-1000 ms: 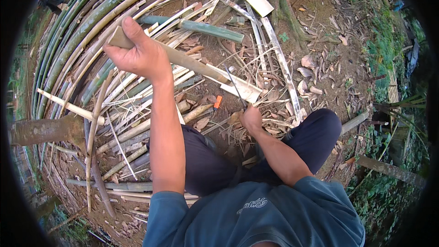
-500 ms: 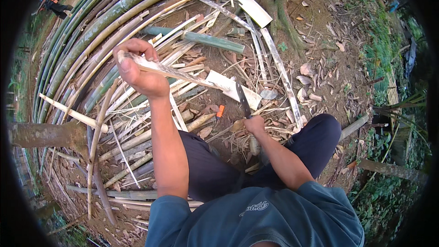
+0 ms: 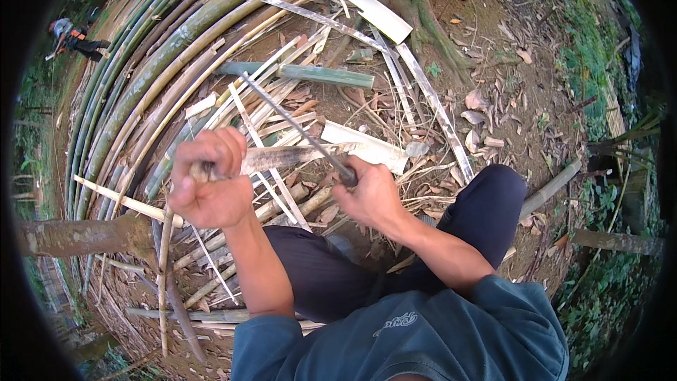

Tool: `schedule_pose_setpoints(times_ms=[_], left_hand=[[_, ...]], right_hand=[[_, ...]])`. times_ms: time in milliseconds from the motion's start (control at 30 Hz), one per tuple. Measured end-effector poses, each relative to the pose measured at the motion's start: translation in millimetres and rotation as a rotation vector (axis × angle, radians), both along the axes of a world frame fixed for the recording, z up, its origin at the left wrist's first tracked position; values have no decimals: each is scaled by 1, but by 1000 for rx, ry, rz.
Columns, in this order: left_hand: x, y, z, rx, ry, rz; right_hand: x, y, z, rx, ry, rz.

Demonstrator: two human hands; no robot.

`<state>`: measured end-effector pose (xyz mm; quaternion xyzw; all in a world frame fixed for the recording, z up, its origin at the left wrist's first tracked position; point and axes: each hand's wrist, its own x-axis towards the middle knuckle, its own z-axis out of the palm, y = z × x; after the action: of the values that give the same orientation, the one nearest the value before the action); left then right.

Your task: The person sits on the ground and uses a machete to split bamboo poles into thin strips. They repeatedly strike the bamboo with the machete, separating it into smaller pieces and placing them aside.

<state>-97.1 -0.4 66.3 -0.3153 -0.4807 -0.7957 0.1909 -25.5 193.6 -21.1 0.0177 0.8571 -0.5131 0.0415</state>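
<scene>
Knife over bamboo, contact unclear

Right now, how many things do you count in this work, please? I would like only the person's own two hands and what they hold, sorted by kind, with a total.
Left hand and right hand: 2
Knife, in the right hand: 1
Bamboo strip, in the left hand: 1
Total: 4
</scene>
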Motion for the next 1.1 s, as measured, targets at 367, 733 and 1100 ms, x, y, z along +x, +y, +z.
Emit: schedule_pose_setpoints(times_ms=[367,733,1100], left_hand=[[26,41,-3,-68,-24,280],[34,56,2,-91,-113,437],[12,47,5,-47,-146,606]], right_hand=[[8,3,-5,-27,-130,25],[-4,8,0,71,-72,107],[4,7,-22,-28,82,88]])
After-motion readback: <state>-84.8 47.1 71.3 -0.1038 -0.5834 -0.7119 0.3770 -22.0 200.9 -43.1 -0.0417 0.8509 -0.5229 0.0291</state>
